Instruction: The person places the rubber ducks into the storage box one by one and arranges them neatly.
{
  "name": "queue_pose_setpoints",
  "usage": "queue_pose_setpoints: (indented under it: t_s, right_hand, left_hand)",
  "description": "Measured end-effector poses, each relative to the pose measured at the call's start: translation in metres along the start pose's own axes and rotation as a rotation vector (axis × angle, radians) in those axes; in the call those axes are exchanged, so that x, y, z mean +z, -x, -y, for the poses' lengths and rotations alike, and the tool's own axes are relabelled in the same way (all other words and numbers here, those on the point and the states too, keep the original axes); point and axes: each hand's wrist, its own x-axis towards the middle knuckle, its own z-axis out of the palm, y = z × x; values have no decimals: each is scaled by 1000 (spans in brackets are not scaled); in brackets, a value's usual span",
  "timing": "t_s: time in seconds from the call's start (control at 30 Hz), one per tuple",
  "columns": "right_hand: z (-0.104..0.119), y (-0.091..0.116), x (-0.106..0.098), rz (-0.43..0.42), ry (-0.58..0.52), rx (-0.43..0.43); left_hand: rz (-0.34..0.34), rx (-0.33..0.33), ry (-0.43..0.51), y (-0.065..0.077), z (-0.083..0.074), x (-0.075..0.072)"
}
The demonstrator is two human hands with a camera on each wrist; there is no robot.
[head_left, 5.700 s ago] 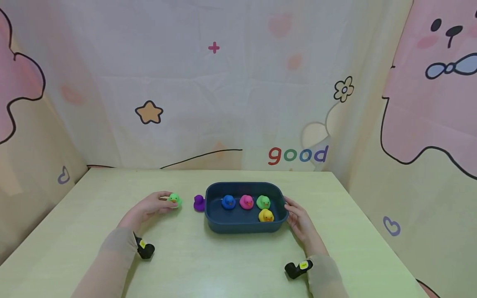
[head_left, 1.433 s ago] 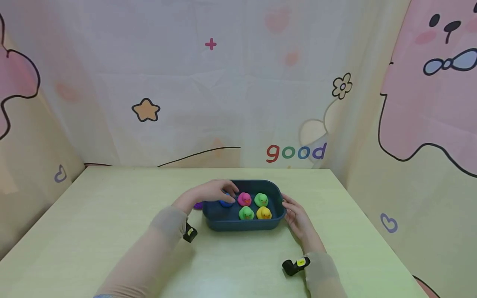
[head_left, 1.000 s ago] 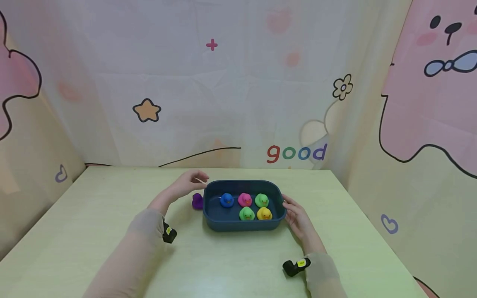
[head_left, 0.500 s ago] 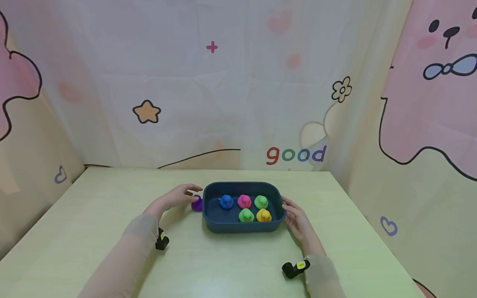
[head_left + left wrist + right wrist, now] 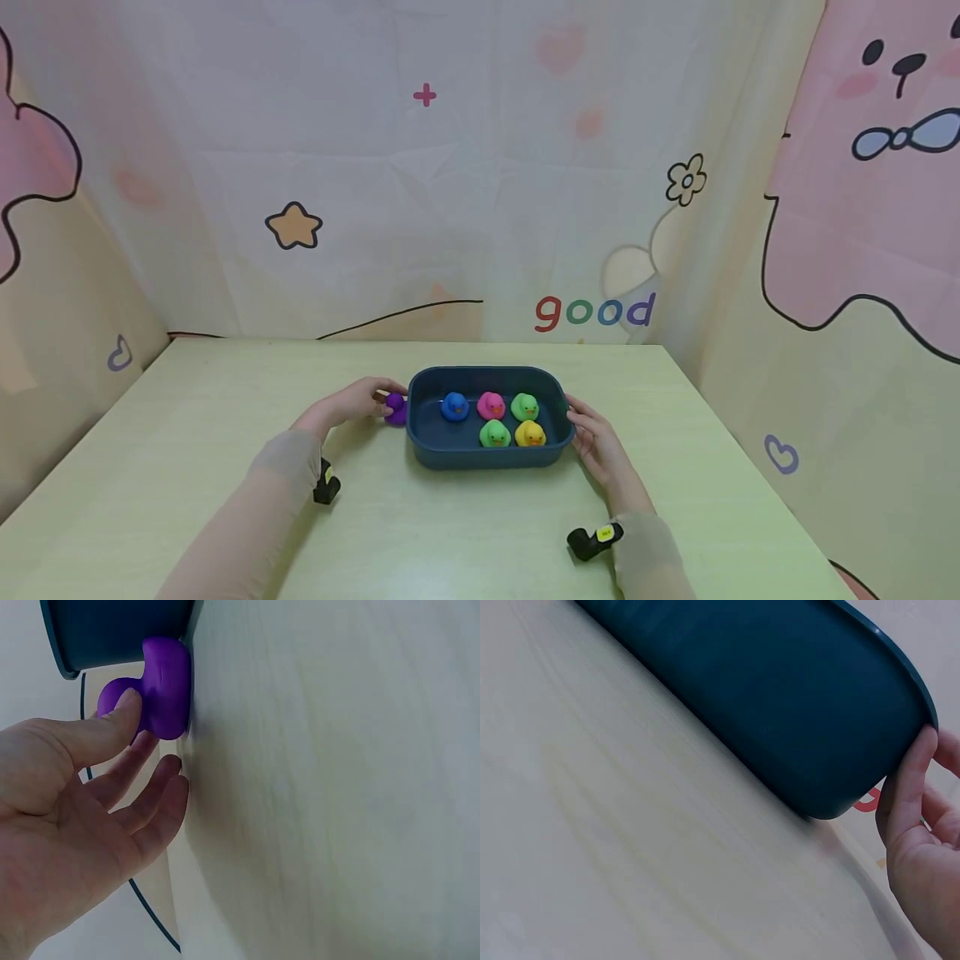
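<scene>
My left hand (image 5: 351, 402) is at a purple toy duck (image 5: 396, 411) on the table, just left of a dark blue bin (image 5: 491, 458). In the left wrist view the thumb lies on the head of the purple duck (image 5: 166, 688), with a finger behind it, pinching it; the other fingers are bent and free. At the bin's right end, my right hand (image 5: 603, 446) touches the outer wall and rim with extended fingertips. Inside the bin sit a blue duck (image 5: 454, 407), a pink duck (image 5: 491, 406), a green duck (image 5: 525, 407), another green duck (image 5: 495, 434) and a yellow duck (image 5: 530, 433).
The pale table (image 5: 465, 533) runs back to a printed curtain (image 5: 360, 167). Curtain panels also stand on both sides. A black camera mount sits on each wrist, the left one (image 5: 326, 483) and the right one (image 5: 595, 542).
My left hand set a green duck in the bin's front row, left of the yellow one, then withdrew left and took hold of the purple duck. My right hand stayed at the bin.
</scene>
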Motion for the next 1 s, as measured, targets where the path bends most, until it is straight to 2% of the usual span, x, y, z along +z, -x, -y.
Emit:
queue_pose_setpoints:
  t_s: [0.2, 0.37, 0.57, 0.7, 1.0]
  right_hand:
    - [-2, 0, 1, -15, -9, 11]
    - [-1, -1, 2, -27, -15, 21]
    - [2, 0, 3, -44, -30, 37]
    - [2, 1, 3, -36, -36, 47]
    - [3, 2, 4, -21, -51, 37]
  left_hand:
    - [-42, 25, 3, 3, 5, 0]
    - [-137, 9, 0, 7, 6, -1]
    - [-296, -117, 24, 12, 5, 4]
    - [-383, -177, 17, 14, 5, 7]
    - [-452, -273, -8, 16, 2, 11]
